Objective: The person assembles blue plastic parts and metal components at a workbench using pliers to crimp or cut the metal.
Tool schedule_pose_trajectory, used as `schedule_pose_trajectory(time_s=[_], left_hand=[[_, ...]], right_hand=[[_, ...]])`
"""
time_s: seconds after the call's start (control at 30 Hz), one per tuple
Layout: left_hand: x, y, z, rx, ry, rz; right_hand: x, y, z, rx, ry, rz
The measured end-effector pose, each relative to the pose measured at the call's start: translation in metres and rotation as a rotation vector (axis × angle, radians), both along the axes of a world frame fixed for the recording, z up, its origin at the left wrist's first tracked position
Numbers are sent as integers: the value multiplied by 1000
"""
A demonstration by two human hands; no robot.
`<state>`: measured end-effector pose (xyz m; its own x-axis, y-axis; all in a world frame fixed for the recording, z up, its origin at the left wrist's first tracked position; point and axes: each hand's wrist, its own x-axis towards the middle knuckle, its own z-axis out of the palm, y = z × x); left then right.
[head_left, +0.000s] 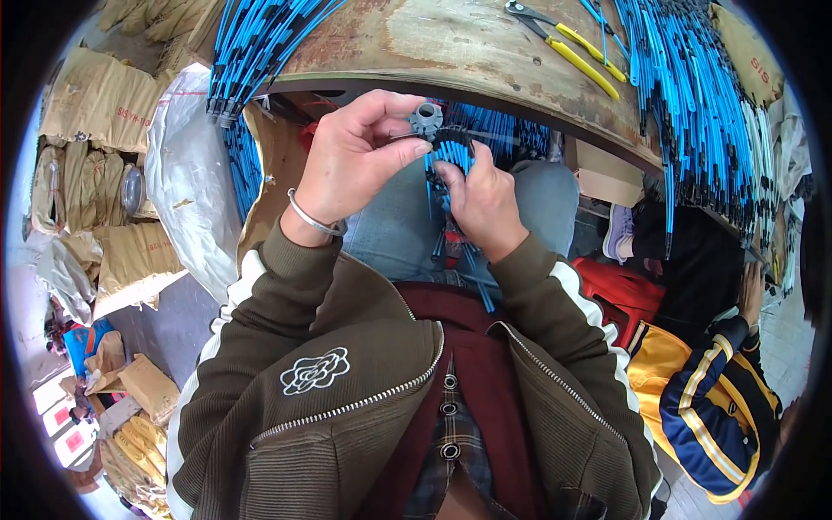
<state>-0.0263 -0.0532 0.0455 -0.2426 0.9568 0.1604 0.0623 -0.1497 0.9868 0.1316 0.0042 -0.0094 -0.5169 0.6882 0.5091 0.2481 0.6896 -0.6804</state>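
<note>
Over my lap, my left hand is closed, its thumb and fingers pinching a grey notched plastic fitting with a round hole. Just below and to the right, my right hand is wrapped round a bundle of thin blue cables. Cable tops stick up between the two hands, close under the fitting. Loose lower ends hang down past my right hand toward my lap. Whether the fitting touches the cables I cannot tell.
A worn wooden table lies ahead, with yellow-handled cutters on it. Blue cables with black parts hang over its right edge, others at the left. Brown paper packages stand left. A co-worker's blue-and-yellow sleeve is at right.
</note>
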Motion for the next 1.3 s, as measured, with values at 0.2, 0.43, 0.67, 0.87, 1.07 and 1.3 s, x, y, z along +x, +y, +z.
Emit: schedule_pose_trajectory(time_s=[0.2, 0.43, 0.67, 0.87, 1.07, 1.3], left_hand=[[13, 1, -7, 98, 42, 117], [0, -6, -9, 77, -44, 12], [-15, -9, -6, 27, 9, -142], [-10, -12, -1, 60, -80, -145], [-15, -14, 5, 129, 22, -257], [-16, -9, 6, 118, 0, -274]], right_hand=[[3, 6, 0, -115, -29, 41], [9, 11, 3, -261, -1, 190], [9, 21, 4, -304, -95, 349], [10, 27, 10, -415, -6, 517], [12, 37, 19, -575, -51, 727], [9, 43, 16, -632, -136, 824]])
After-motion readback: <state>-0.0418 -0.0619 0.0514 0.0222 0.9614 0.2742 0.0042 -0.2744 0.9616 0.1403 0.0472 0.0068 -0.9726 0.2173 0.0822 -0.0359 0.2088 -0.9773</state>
